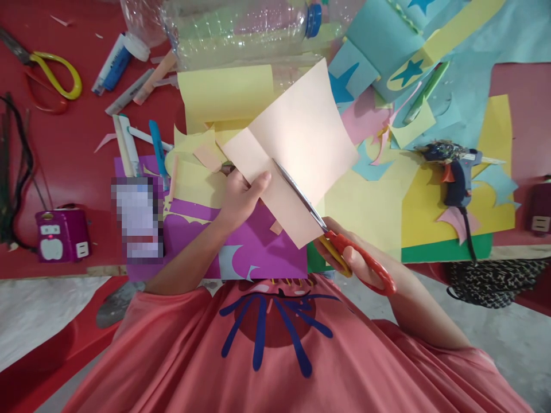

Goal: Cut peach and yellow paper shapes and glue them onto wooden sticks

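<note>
My left hand [241,195] pinches a pale peach sheet of paper [301,137] at its left part and holds it up over the table. My right hand [350,255] grips red-and-yellow-handled scissors [340,244]. Their blades [299,192] reach into the sheet from its lower edge, along a cut that splits the sheet into a narrow left strip and a wide right part. A purple sheet [258,246] lies on the table under both hands.
Yellow, blue, pink and green paper scraps cover the red table [73,172]. A glue gun [456,172] lies at the right, clear plastic bottles [232,28] at the back, yellow-handled scissors [55,74] and pens at the far left, a purple power adapter [62,235] at the left edge.
</note>
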`<state>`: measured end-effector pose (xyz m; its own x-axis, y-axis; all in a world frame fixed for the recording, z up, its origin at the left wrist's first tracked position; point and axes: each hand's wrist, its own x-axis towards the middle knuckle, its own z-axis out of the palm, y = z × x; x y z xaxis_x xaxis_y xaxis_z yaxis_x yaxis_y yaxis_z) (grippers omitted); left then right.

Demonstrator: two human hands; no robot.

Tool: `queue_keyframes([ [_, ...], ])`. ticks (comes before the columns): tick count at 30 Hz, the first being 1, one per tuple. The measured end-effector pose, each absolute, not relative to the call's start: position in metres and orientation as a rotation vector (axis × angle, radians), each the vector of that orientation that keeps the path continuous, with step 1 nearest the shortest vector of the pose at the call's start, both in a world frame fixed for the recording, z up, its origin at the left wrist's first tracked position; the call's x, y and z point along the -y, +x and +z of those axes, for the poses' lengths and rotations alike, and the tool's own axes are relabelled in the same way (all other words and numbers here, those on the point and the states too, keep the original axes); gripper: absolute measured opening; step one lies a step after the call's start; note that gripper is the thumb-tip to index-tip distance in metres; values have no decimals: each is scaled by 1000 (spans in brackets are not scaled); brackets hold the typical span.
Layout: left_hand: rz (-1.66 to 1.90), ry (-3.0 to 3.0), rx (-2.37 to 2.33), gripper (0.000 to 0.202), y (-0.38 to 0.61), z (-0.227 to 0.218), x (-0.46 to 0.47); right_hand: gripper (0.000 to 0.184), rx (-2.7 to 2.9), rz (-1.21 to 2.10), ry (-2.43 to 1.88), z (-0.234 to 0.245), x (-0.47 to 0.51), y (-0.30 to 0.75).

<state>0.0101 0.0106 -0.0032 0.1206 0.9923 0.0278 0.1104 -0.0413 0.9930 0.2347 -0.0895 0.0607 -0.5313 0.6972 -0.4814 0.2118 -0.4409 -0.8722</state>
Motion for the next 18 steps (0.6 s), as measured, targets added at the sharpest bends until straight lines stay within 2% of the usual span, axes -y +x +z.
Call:
queue_keyframes([
  [5,1029,1376,-1134,52,11,5,-10,63,1382,2024,-1246,54,90,232],
  [12,993,1384,-1136,42,10,7,-9,63,1356,1998,-1264,52,91,226],
  [18,1035,1416,-1128,47,9,4,-11,66,1346,1983,-1268,53,87,224],
])
